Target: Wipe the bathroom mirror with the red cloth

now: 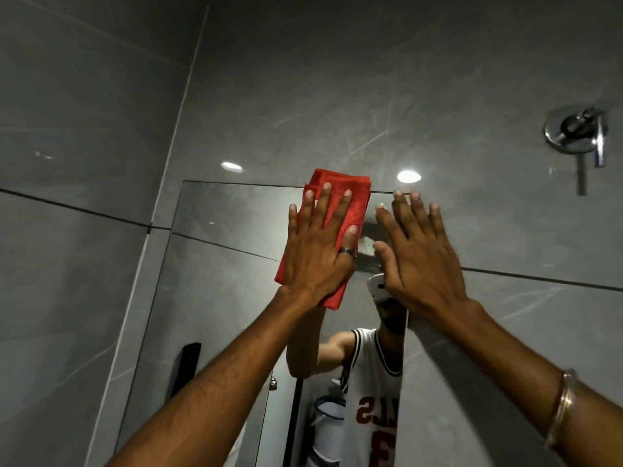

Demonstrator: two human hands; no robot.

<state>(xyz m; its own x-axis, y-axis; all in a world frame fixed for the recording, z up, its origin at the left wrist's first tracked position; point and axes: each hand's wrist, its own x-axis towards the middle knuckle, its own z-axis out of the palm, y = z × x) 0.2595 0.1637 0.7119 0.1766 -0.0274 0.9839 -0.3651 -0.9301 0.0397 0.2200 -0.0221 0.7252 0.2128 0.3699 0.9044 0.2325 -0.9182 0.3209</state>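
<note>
The bathroom mirror (215, 264) hangs on the grey tiled wall, its top edge running across the middle of the view. A folded red cloth (350, 197) lies flat against the mirror's upper edge. My left hand (317, 251) presses it to the glass with fingers spread; a dark ring sits on one finger. My right hand (421, 261) rests flat and empty along the mirror's right edge, fingers apart, a metal bangle on the wrist. The mirror reflects a person in a white jersey.
A chrome shower valve (576, 133) with a lever sticks out of the wall at the upper right. A wall corner (175, 129) runs down left of the mirror. A black fitting (187, 365) shows in the mirror's lower left.
</note>
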